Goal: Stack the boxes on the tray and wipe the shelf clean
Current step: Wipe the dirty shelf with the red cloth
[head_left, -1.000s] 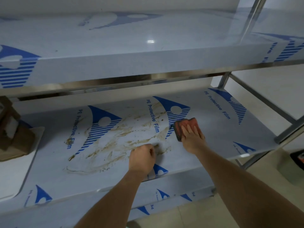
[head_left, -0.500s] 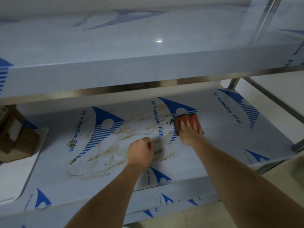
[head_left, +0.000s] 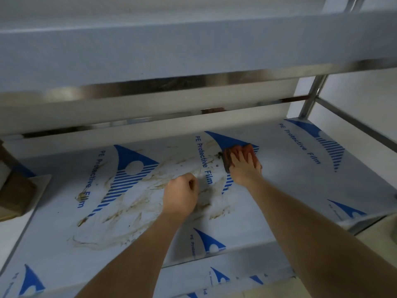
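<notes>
- My right hand [head_left: 243, 168] presses flat, fingers straight, on the reddish-orange rectangular sponge [head_left: 238, 154], palm weight giving scrub pressure.
- My left hand [head_left: 181, 195] is curled into a fist holding nothing, knuckles on the white film-covered steel shelf [head_left: 279, 179], probably bracing.
- The brown smeared stain [head_left: 133, 203] lies at 8 o'clock from the sponge, mostly unwiped.
- The brown cardboard boxes [head_left: 12, 190] sit on the white flat tray [head_left: 12, 229], at 9 o'clock.
</notes>
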